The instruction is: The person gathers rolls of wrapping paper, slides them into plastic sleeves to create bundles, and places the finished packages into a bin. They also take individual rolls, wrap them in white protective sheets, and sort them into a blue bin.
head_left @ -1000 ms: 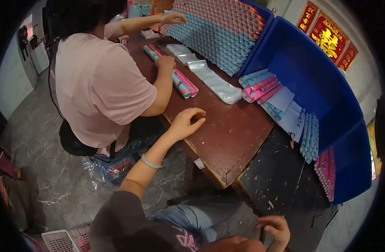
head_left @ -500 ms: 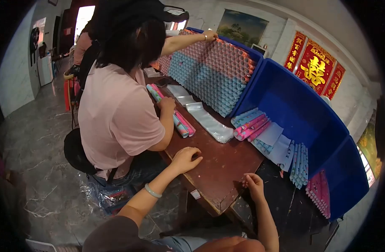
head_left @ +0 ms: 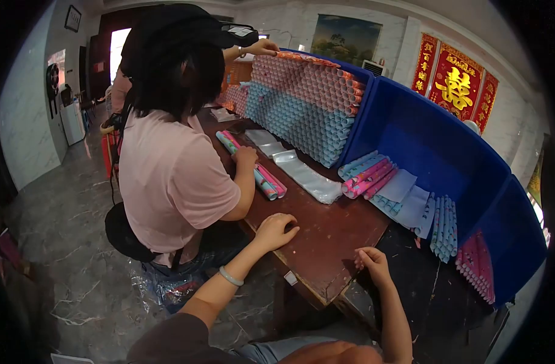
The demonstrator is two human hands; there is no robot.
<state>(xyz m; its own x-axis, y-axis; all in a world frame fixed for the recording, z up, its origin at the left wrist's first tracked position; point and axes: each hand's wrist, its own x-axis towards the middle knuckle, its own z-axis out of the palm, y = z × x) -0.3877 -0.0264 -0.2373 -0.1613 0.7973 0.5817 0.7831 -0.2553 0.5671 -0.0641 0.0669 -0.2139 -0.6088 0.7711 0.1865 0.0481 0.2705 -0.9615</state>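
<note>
My left hand (head_left: 276,232) rests palm down on the brown wooden table (head_left: 326,242), near its front edge. The thumb stands apart from the bent fingers, and nothing is in the hand. A pale bangle (head_left: 231,276) circles that wrist. At the table's right edge hovers my right hand (head_left: 373,264), with its fingers curled in and no object visible in them. Nearest ahead of both lies a strip of clear plastic sleeves (head_left: 304,177). Pink and blue patterned rolls (head_left: 369,178) are piled farther right.
A co-worker (head_left: 168,176) sits at left, one hand (head_left: 247,158) on several rolls (head_left: 270,182), the other reaching over stacked tubes (head_left: 307,97). Blue bins (head_left: 435,139) stand behind. Patterned rolls (head_left: 445,227) and pink rolls (head_left: 475,267) lie on the dark surface at right.
The co-worker's far hand has slid left along the top of the stacked tubes. My view has shifted slightly; both my hands keep nearly the same pose.
</note>
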